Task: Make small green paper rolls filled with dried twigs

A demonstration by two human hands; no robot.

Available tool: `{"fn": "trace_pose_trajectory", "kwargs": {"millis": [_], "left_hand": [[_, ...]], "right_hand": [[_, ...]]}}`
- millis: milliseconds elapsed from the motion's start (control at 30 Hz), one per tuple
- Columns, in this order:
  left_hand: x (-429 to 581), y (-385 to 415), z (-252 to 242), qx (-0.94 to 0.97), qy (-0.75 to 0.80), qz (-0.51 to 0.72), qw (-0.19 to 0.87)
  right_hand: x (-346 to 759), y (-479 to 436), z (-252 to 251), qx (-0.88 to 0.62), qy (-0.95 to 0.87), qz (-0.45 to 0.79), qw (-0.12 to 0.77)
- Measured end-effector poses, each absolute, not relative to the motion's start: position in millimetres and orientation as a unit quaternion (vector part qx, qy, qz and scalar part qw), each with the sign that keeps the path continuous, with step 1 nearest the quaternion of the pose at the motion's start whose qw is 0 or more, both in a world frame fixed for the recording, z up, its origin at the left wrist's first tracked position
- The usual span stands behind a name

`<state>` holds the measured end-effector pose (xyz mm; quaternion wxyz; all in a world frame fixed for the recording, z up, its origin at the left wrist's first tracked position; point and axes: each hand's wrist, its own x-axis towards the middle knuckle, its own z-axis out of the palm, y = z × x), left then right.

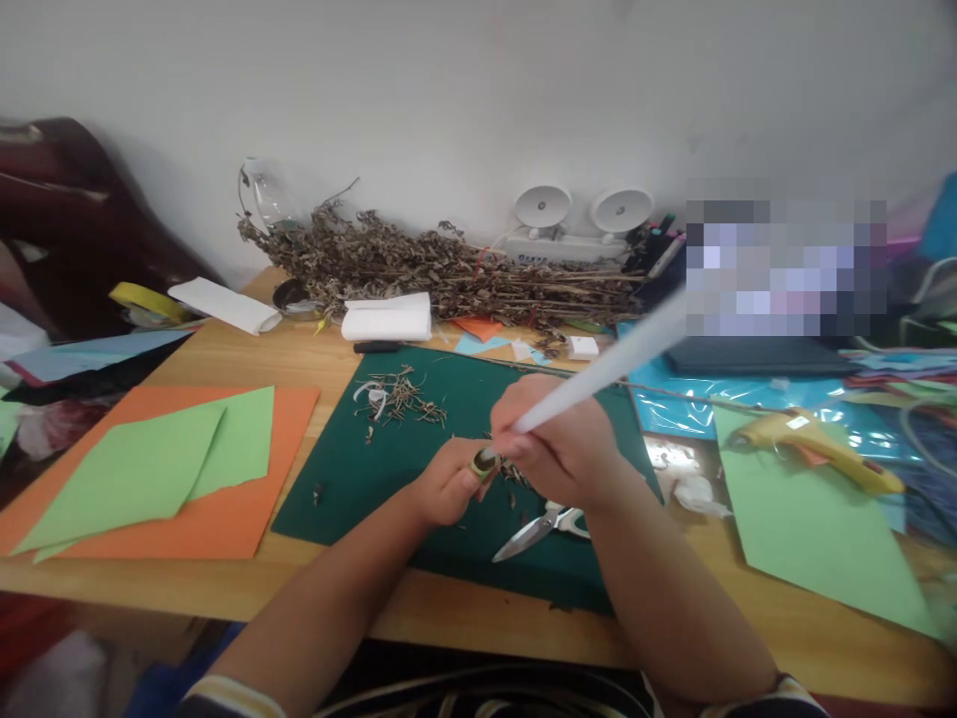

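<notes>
Above the green cutting mat [314, 499], my right hand [560, 439] is closed around a long, translucent white glue stick [613, 364] that slants up to the right. Its lower end meets the opening of a small hollow tube with a yellow-green rim [482, 463]; whether it goes inside cannot be made out. My left hand [447, 484] grips this tube between thumb and fingers. Scissors with white handles [534, 529] lie on the mat beneath my right forearm. Dry plant scraps [408, 397] are strewn over the mat, with some partly hidden behind my right hand.
A bundle of dried stems [419, 259] lies along the wall, before a white router [568, 249]. Green paper [142, 459] over orange paper [216, 538] is at left. A yellow glue gun [822, 444] rests on green paper at right. A white roll [387, 317] sits behind the mat.
</notes>
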<state>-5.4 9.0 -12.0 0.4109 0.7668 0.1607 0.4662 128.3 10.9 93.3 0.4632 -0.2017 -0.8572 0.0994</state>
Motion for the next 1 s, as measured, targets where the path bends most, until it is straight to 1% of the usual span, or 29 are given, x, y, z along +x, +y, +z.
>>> {"fn": "trace_pose_trajectory", "kwargs": {"millis": [67,100,233,367,467,533,667,800,1000], "left_hand": [[-5.3,9.3,-11.8,0.767,0.157,0.472,0.404],[-5.2,9.5,-11.7,0.768,0.155,0.473,0.403],[-5.2,9.8,-10.3,0.769,0.153,0.469,0.407],[-5.6,9.5,-8.7,0.771,0.153,0.475,0.395],[-5.6,9.5,-9.4,0.774,0.157,0.474,0.390],[-5.4,9.8,-10.5,0.775,0.156,0.468,0.395],[-5.1,10.0,-11.0,0.770,0.156,0.473,0.398],[-4.8,9.7,-10.7,0.773,0.152,0.480,0.385],[-4.8,8.7,-11.4,0.767,0.173,0.483,0.385]], "right_hand": [[127.5,11.1,93.7,-0.206,-0.875,0.082,0.431],[127.3,11.0,93.9,-0.203,-0.877,0.079,0.429],[128.2,10.0,94.0,-0.190,-0.858,0.079,0.471],[128.0,9.8,93.5,-0.198,-0.876,0.055,0.436],[127.7,9.7,93.8,-0.193,-0.864,0.037,0.463],[127.6,10.0,93.9,-0.196,-0.861,0.040,0.467],[126.7,10.9,92.6,-0.197,-0.873,0.062,0.442],[125.0,11.1,90.7,-0.184,-0.852,0.071,0.485],[123.3,10.9,90.4,-0.199,-0.862,0.079,0.460]]}}
